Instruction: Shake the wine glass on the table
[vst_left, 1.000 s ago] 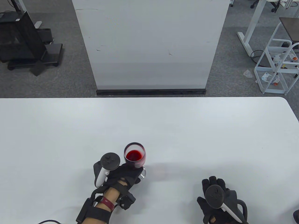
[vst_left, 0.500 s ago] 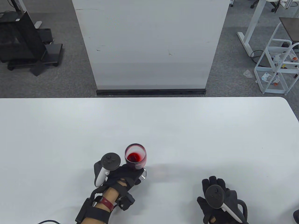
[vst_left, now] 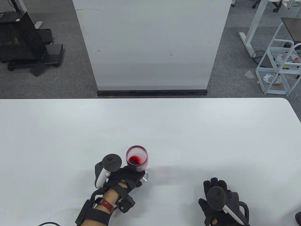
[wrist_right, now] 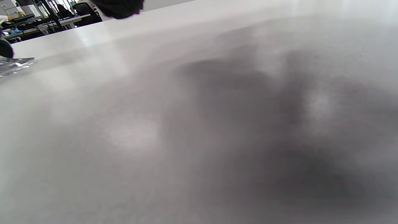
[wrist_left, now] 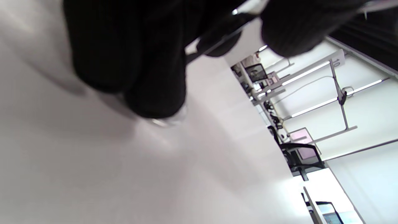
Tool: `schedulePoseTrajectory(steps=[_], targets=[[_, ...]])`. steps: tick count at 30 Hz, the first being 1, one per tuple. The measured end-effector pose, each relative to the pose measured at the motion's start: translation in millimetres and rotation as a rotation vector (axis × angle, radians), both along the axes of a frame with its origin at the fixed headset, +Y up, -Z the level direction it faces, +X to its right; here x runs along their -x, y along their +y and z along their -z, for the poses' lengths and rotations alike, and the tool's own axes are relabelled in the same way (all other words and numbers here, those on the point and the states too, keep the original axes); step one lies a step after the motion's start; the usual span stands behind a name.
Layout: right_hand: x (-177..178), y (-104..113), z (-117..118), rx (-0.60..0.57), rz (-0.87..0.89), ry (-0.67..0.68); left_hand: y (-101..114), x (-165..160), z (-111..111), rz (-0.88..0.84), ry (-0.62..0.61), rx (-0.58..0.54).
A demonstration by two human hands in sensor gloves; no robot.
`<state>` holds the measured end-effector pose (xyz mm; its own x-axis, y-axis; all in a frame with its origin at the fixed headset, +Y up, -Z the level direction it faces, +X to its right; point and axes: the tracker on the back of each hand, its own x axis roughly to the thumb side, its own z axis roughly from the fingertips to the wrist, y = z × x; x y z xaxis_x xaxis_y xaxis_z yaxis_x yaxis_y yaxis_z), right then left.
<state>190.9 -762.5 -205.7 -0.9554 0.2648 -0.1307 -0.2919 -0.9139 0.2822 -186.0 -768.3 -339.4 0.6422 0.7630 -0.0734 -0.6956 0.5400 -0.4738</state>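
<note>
Your left hand [vst_left: 124, 175] grips the wine glass [vst_left: 137, 159] low at its stem, foot on the table [vst_left: 188, 131] for swirling, while your right hand [vst_left: 219, 200] rests flat, well right of the glass.

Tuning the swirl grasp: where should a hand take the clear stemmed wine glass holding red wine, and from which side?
Low, at the stem just above the foot, from the near-left, as the left hand does. The clear stemmed wine glass stands upright on the white table; its bowl is wide and open-topped with red wine inside, so a low grip probably leaves the bowl free to swirl.
</note>
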Motion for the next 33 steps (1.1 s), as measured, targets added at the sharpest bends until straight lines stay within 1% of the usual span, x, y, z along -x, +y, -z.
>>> schedulePoseTrajectory(steps=[2, 3, 6, 7, 9, 10, 11, 13, 14, 15, 16, 17, 19, 20, 21, 22, 23, 24, 25, 28, 29, 30, 32, 33], targets=[[0.1, -0.1, -0.1, 0.002, -0.002, 0.001, -0.5, 1.5, -0.9, -0.004, 0.084, -0.027], [0.2, 0.0, -0.3, 0.002, -0.002, 0.002, -0.6, 0.5, -0.9, -0.01, 0.093, -0.031], [0.0, 0.4, -0.2, -0.003, 0.001, 0.002, -0.1, -3.3, -0.8, 0.001, -0.02, -0.004], [-0.1, 0.3, 0.0, -0.001, 0.002, 0.0, 0.0, -3.0, -1.4, 0.0, -0.009, 0.005], [-0.1, 0.2, 0.0, 0.002, 0.0, 0.0, -0.6, -1.8, -2.4, -0.003, 0.072, -0.024], [0.1, 0.3, -0.3, 0.002, 0.0, 0.001, -0.6, -1.9, -2.8, -0.003, 0.093, -0.033], [0.1, 0.4, -0.3, 0.0, 0.0, 0.002, -0.1, -2.9, -2.8, 0.007, 0.082, -0.032], [0.0, 0.6, -0.4, -0.003, 0.001, 0.002, -0.1, -4.8, -2.4, 0.016, 0.017, -0.025], [-0.3, 0.2, 0.0, -0.002, 0.004, 0.0, -0.2, -4.8, -1.6, 0.013, -0.029, 0.005], [-0.3, 0.2, 0.0, -0.001, 0.003, -0.001, 0.0, -4.0, -2.2, 0.006, -0.004, 0.009], [-0.1, 0.1, 0.0, 0.001, 0.001, 0.0, 0.0, -2.8, -2.9, 0.009, 0.058, -0.015], [0.0, 0.2, -0.2, 0.002, 0.0, 0.001, -0.1, -2.4, -3.2, 0.009, 0.091, -0.035], [0.2, 0.4, -0.4, 0.0, -0.001, 0.002, 0.3, -4.0, -2.8, 0.015, 0.046, -0.024], [-0.1, 0.3, -0.1, -0.001, 0.002, 0.002, -0.4, -5.2, -2.2, 0.007, -0.03, 0.001], [-0.2, 0.3, -0.1, -0.001, 0.003, 0.001, -0.3, -4.5, -2.0, 0.003, -0.044, 0.019], [-0.3, 0.1, 0.1, 0.0, 0.004, 0.0, -0.2, -3.6, -2.3, -0.002, -0.012, 0.018], [-0.2, 0.2, -0.1, 0.002, 0.002, -0.001, -0.1, -2.2, -2.5, 0.002, 0.047, -0.003], [-0.1, 0.2, -0.2, 0.002, 0.001, 0.0, -0.3, -1.8, -2.5, 0.001, 0.068, -0.014], [-0.1, 0.2, -0.3, 0.002, 0.001, 0.001, -0.5, -2.0, -2.5, -0.002, 0.071, -0.019], [-0.4, 0.2, 0.0, -0.001, 0.004, 0.0, -0.5, -3.5, -0.7, -0.006, -0.04, 0.026], [-0.5, 0.1, 0.1, 0.001, 0.005, -0.001, -0.8, -2.0, -0.8, -0.017, -0.03, 0.041], [-0.5, -0.1, 0.2, 0.002, 0.005, -0.001, -0.9, -1.1, -1.3, -0.024, 0.019, 0.031], [-0.3, 0.2, -0.1, 0.002, 0.003, -0.001, -1.0, 0.3, -1.8, -0.028, 0.078, 0.01], [-0.2, 0.2, -0.1, 0.001, 0.003, 0.001, -0.6, -0.6, -1.5, -0.026, 0.051, 0.016]])
